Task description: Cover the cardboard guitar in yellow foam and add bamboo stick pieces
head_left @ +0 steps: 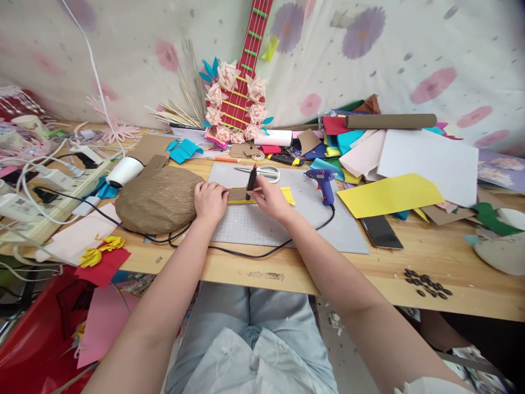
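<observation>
My left hand (211, 201) presses down where a brown crepe-paper-covered oval body (158, 198) meets a narrow brown strip (237, 195). Its fingers are bent and held close together. My right hand (270, 199) grips a black marker (251, 183) with a red upper end, upright over the strip. A yellow paper strip (289, 196) shows along the brown strip's near side and beyond my right hand. These pieces lie partly on a grey cutting mat (246, 232). White-handled scissors (268, 174) lie just behind the marker. The marker's lower tip is hard to make out.
A blue glue gun (322, 183) stands on the mat's right, its black cord crossing the front. A phone (381, 232), dark beads (427, 283) and coloured paper (391, 196) lie right. A flower-trimmed red paper guitar (235, 104) leans behind. Power strips (53, 197) crowd the left.
</observation>
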Demonstrator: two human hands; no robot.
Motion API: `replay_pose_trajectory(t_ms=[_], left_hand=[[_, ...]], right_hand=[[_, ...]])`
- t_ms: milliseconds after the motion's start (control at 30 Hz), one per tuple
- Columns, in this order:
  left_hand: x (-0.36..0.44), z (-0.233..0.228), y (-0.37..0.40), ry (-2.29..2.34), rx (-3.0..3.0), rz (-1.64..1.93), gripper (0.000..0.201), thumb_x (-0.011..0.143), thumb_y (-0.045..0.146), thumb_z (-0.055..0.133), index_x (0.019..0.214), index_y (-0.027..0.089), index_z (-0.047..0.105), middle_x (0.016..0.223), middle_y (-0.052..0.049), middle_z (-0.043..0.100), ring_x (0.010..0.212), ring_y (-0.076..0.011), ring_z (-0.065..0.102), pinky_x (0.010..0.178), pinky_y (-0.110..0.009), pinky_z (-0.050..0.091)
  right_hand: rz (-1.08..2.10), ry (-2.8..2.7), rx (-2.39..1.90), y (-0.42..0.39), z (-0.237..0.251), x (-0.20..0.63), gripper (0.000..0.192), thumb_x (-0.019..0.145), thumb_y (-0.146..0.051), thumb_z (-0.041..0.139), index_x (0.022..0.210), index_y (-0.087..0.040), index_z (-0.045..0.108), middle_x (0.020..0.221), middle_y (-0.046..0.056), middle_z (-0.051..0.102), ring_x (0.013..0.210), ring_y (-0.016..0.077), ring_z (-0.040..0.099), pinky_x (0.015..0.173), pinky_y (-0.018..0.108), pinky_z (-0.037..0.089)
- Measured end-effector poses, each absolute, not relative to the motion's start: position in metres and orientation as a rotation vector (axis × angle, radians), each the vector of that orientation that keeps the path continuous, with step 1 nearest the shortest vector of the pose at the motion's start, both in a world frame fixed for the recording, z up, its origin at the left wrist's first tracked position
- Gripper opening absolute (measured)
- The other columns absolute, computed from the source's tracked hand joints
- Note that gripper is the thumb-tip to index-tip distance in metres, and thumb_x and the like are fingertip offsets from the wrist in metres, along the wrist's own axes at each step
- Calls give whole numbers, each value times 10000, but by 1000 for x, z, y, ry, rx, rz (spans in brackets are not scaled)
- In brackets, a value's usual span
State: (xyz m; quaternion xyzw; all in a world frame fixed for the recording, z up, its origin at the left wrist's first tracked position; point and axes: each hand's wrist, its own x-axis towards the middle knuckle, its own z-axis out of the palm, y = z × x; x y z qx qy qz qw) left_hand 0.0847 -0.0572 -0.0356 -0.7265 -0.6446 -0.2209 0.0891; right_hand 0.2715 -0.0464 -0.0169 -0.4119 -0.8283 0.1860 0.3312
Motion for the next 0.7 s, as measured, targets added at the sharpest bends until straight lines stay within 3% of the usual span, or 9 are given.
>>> replay_pose_trajectory(t_ms=[300, 700], left_hand=[[84, -36, -57, -1906, -2163, -667, 237, 833, 291, 466, 884, 206, 681, 950, -72, 660, 947, -242, 531, 958, -412, 279], [84, -30, -56, -1907, -2181, -561, 264, 848, 277, 433, 892, 209, 685, 964, -55, 673, 938, -231, 542, 934, -402, 288]], right_hand=[[283, -2316, -1066, -45, -17, 262, 198, 817, -195, 451, 1014, -184, 470, 909, 79, 617, 806, 200, 587, 687, 315, 454], [299, -2256, -1093, -40, -16, 268, 191, 799, -193, 457, 988, -181, 482, 920, 86, 612, 820, 206, 583, 699, 331, 468]])
